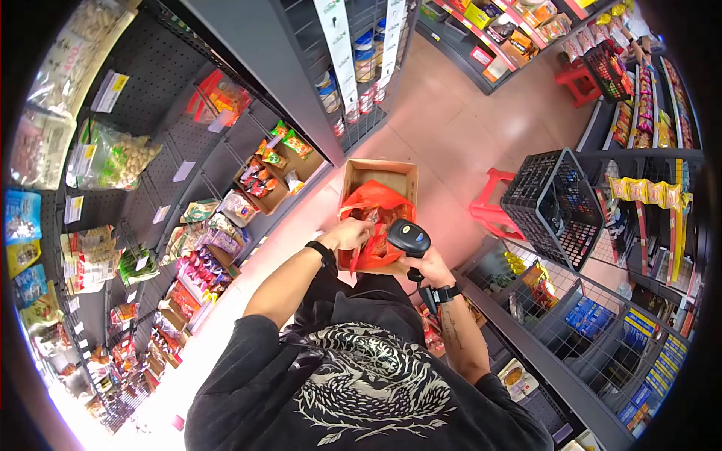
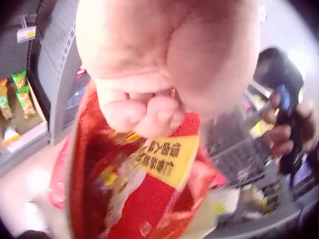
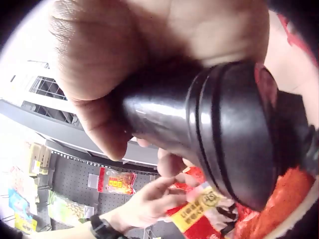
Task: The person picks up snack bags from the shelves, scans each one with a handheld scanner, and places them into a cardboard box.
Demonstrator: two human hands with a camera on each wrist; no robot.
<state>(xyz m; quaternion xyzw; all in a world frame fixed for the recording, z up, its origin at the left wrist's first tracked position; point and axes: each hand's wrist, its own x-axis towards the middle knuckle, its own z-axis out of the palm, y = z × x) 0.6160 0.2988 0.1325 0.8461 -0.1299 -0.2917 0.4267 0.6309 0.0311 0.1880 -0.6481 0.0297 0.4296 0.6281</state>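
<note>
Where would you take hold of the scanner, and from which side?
I'd take the scanner by its slim handle, from the person's right, where the right hand grips it: the bulkier head flares out beyond the hand, likely too wide to wrap well.

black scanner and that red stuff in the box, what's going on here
A person stands among store shelves, using both hands over an open cardboard box. The right hand grips a black handheld scanner, its head above the box. The left hand holds the top of a red packet with a yellow label. A red plastic bag lies open in the box. Whether the scanner is reading anything can't be told.
</note>
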